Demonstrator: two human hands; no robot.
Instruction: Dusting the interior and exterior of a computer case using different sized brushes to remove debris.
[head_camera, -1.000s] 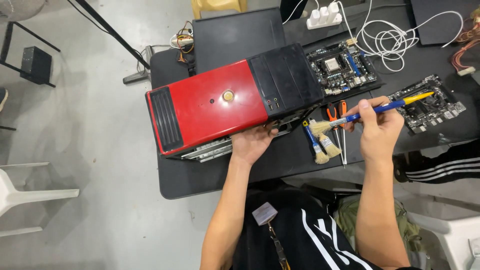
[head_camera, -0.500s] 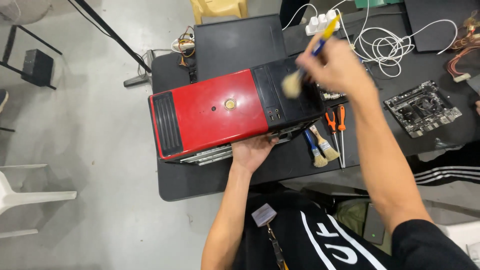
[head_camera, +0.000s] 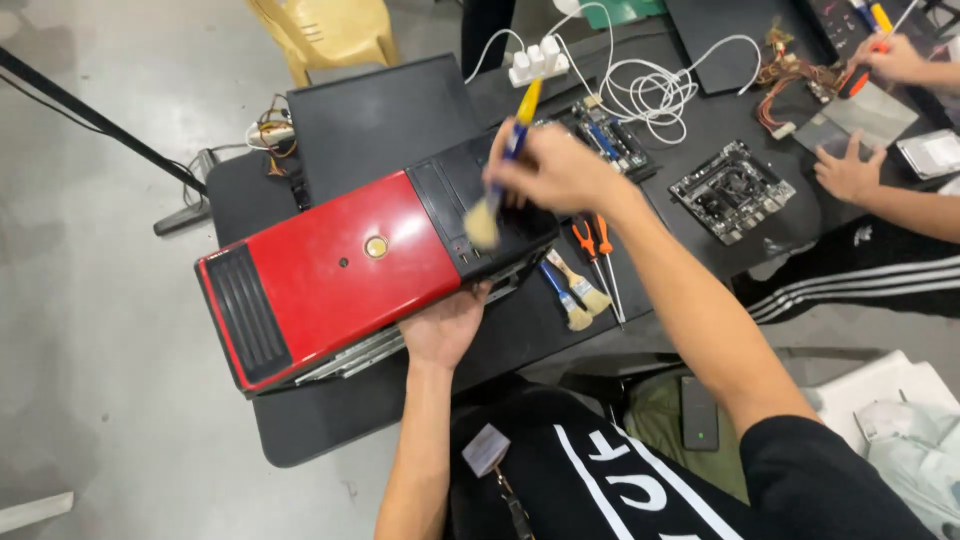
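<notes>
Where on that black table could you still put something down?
Bare table shows at the near left corner, below the red case. A thin strip lies between the spare brushes and the motherboard. The far side is crowded with cables and boards.

The paintbrush (head_camera: 497, 167) is lifted away from the two spare brushes (head_camera: 575, 294) on the desk (head_camera: 330, 420) and carried by the right hand (head_camera: 556, 170) over the computer case (head_camera: 360, 260). Its bristles are now brought down onto the case's black front section.
</notes>
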